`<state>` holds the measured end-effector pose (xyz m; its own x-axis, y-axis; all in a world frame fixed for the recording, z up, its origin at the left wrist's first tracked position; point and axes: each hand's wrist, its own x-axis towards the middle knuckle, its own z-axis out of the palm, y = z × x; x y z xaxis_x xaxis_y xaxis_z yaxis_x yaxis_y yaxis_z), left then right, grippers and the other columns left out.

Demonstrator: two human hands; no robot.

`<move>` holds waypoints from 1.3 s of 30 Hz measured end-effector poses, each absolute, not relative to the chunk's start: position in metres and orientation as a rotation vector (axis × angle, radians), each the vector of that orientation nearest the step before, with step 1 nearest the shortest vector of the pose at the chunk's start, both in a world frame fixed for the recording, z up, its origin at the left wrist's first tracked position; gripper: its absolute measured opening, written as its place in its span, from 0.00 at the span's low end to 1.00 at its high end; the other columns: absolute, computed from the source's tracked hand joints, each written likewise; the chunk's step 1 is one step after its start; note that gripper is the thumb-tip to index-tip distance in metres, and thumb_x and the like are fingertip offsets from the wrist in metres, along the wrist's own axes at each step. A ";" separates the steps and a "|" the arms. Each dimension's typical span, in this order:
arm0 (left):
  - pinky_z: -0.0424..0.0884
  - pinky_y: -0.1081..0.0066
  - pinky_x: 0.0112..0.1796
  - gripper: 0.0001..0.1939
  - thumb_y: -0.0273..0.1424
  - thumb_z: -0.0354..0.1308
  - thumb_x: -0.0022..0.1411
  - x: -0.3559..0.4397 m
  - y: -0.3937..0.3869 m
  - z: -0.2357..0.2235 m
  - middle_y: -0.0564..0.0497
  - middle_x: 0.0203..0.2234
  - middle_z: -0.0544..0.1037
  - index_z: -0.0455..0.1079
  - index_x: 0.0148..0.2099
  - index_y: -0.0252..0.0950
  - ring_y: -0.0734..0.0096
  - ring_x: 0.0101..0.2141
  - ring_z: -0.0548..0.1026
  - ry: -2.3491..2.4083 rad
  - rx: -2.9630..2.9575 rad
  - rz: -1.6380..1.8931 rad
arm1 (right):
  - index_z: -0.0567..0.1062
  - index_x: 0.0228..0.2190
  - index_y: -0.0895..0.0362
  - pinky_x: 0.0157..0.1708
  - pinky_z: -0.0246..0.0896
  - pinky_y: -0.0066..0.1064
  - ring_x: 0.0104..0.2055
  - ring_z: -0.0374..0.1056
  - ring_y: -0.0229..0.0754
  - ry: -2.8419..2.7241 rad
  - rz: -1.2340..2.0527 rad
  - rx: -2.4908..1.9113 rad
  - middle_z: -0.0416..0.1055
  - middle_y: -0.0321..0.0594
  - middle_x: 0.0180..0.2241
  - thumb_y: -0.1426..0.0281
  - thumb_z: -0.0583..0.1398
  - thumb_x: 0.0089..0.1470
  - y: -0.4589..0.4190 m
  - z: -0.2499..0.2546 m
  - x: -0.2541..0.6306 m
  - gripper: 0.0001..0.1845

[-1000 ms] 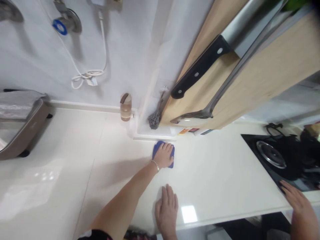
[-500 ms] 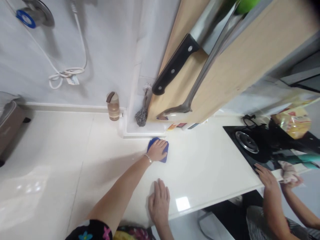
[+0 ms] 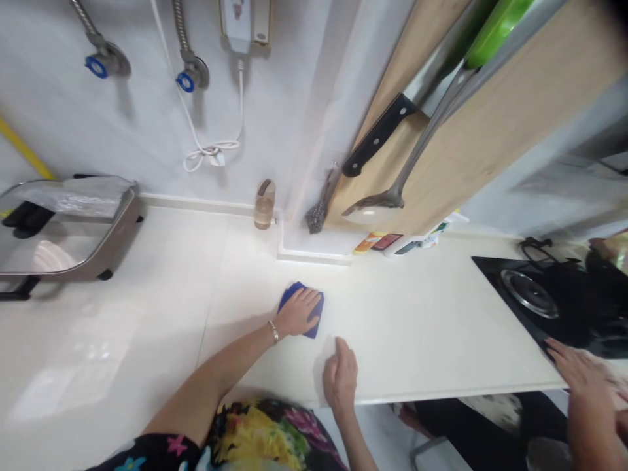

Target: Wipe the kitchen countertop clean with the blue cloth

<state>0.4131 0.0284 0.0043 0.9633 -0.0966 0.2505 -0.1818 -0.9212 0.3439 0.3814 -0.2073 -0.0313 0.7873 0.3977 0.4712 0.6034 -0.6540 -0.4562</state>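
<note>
My left hand (image 3: 296, 313) lies on a folded blue cloth (image 3: 316, 315) and presses it onto the cream countertop (image 3: 417, 320), fingers curled over its top. A thin bracelet sits on that wrist. My right hand (image 3: 340, 378) rests flat on the counter close to the front edge, fingers together and holding nothing, a little right of and nearer than the cloth.
A small brown jar (image 3: 264, 204) and a steel scourer (image 3: 314, 217) stand by the wall corner. A knife (image 3: 379, 134) and a spatula (image 3: 392, 196) hang on a wooden board. An electric pan (image 3: 69, 226) sits left, a gas hob (image 3: 534, 297) right. Another person's hand (image 3: 576, 369) rests by the hob.
My left hand has drawn the blue cloth back from the wall ledge toward the counter's front. My right hand stays flat near the edge. The view has swung left.
</note>
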 end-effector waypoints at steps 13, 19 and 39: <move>0.44 0.52 0.69 0.35 0.39 0.45 0.71 0.306 -0.024 0.004 0.38 0.71 0.53 0.48 0.73 0.29 0.55 0.71 0.48 0.073 2.748 0.347 | 0.70 0.55 0.58 0.63 0.58 0.61 0.63 0.62 0.52 -0.781 -0.497 -2.239 0.69 0.53 0.57 0.71 0.49 0.65 -0.213 -0.047 0.390 0.20; 0.51 0.52 0.69 0.33 0.37 0.44 0.71 0.305 -0.039 0.000 0.38 0.71 0.54 0.48 0.73 0.31 0.58 0.71 0.49 0.092 2.555 0.374 | 0.63 0.61 0.60 0.60 0.63 0.58 0.65 0.59 0.52 -0.789 -0.411 -2.177 0.64 0.57 0.60 0.68 0.49 0.65 -0.191 -0.016 0.381 0.24; 0.51 0.46 0.67 0.24 0.30 0.45 0.69 0.257 0.114 0.000 0.35 0.68 0.61 0.63 0.64 0.29 0.53 0.70 0.53 0.691 2.644 0.590 | 0.55 0.67 0.58 0.72 0.38 0.55 0.74 0.41 0.51 -1.514 0.053 -2.451 0.48 0.46 0.71 0.69 0.50 0.63 -0.152 0.020 0.337 0.32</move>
